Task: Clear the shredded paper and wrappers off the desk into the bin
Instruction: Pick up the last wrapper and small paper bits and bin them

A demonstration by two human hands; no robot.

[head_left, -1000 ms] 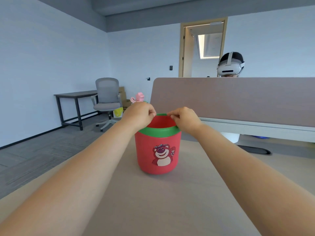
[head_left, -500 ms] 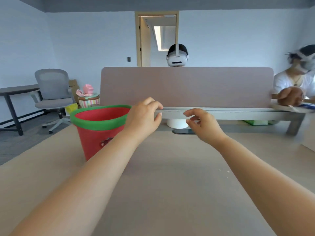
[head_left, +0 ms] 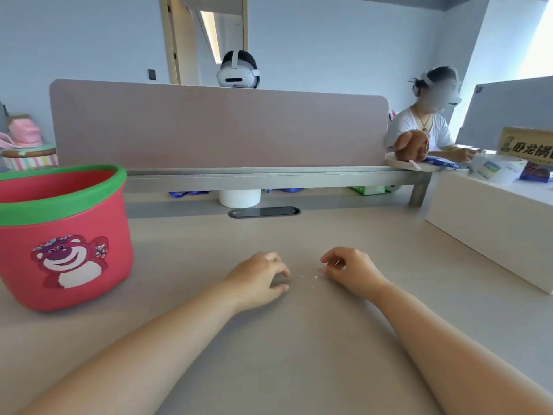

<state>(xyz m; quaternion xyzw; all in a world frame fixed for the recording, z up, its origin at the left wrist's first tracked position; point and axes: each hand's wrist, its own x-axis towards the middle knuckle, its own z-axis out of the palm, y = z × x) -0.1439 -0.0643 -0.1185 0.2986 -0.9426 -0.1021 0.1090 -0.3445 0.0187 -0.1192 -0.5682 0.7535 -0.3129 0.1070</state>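
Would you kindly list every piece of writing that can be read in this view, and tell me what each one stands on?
"卧龙锅": on the gold sign at the right edge; the frame cuts off the rest.
White tub beside it: blue-green label, too blurred to read.
Blue packet under the plush toy: print too blurred to read.
Red bin: a bear picture only, no words.
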